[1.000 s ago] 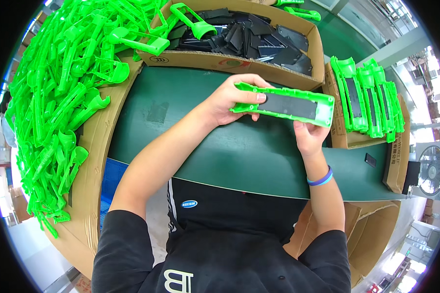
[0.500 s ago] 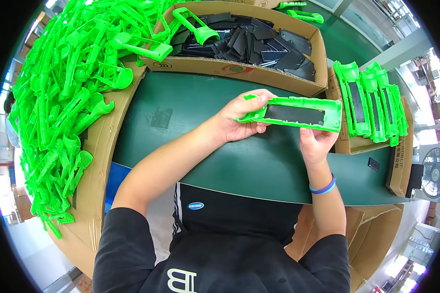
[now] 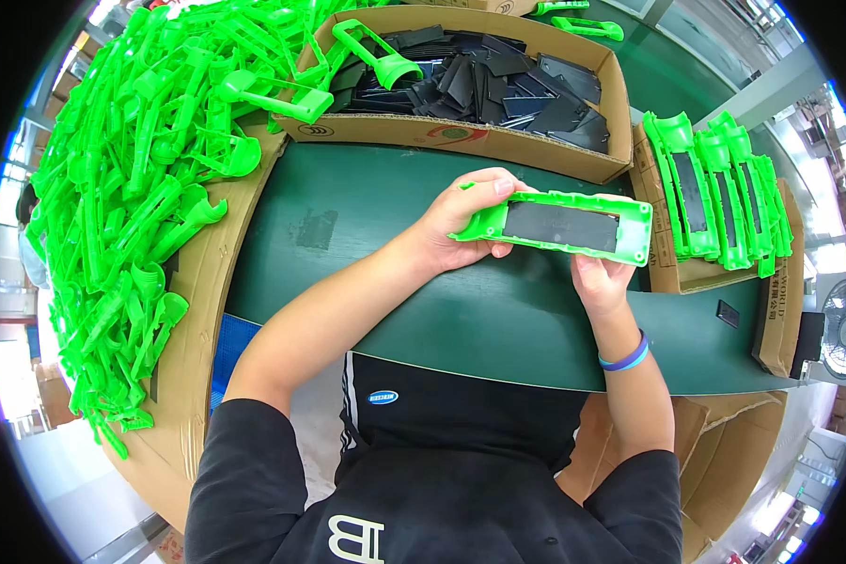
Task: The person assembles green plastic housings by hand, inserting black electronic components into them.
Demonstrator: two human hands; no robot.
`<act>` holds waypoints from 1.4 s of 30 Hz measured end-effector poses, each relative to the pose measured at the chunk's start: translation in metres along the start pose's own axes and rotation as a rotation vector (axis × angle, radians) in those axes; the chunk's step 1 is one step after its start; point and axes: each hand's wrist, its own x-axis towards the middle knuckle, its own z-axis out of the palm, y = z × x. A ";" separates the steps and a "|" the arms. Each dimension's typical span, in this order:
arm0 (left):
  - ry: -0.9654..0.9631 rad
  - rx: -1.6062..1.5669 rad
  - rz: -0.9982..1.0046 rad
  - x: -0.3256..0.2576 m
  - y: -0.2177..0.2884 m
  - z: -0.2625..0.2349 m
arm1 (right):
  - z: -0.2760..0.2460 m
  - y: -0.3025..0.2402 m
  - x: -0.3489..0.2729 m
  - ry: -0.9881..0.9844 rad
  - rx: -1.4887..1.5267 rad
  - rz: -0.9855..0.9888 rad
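Note:
Between my two hands I hold a bright green plastic housing [image 3: 635, 231], a long open frame with a rounded neck at its left end. A flat black panel [image 3: 562, 227] fills the frame's window. My left hand [image 3: 470, 218] is wrapped round the neck, thumb on top. At the other end, my right hand [image 3: 601, 278] grips the lower edge from beneath, some of its fingers hidden behind the housing. The piece is raised over the green table [image 3: 423, 320], its inner side tilted toward me.
A huge heap of green housings [image 3: 113, 188] covers cardboard at the left. Behind my hands a cardboard box [image 3: 536, 146] holds many black panels [image 3: 479, 85]. To the right, housings with panels [image 3: 724, 197] stand in a row in another box [image 3: 700, 279]. One small black piece [image 3: 727, 313] lies nearby.
The housing has tipped so its inner face and black panel show more fully. My right hand has shifted slightly left along the lower edge, while my left keeps its hold.

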 end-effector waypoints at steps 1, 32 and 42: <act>0.015 0.011 0.011 0.000 0.000 0.001 | -0.001 0.000 -0.001 0.000 0.072 0.067; -0.187 0.095 0.385 -0.014 0.050 0.013 | -0.002 -0.006 0.033 0.114 0.283 0.264; -0.381 1.420 0.247 0.003 0.036 0.013 | -0.008 -0.012 0.036 0.119 0.095 0.066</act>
